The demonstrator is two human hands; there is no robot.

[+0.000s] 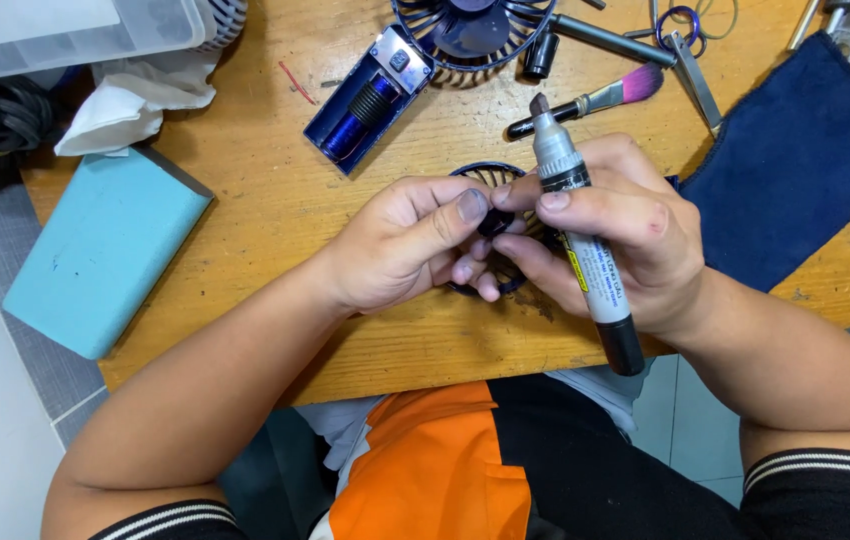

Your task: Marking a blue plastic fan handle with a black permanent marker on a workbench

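Left hand (405, 245) pinching small black part (496, 222), right hand (610, 235) gripping grey yellow-labelled marker (585, 250), above round fan grille (490, 175)

Bright, even light, soft shadows, sharp focus; edges perhaps slightly bowed.

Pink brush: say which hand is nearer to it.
Right. The right hand, holding a marker, sits just below the pink brush. The left hand lies farther off, down to the brush's left.
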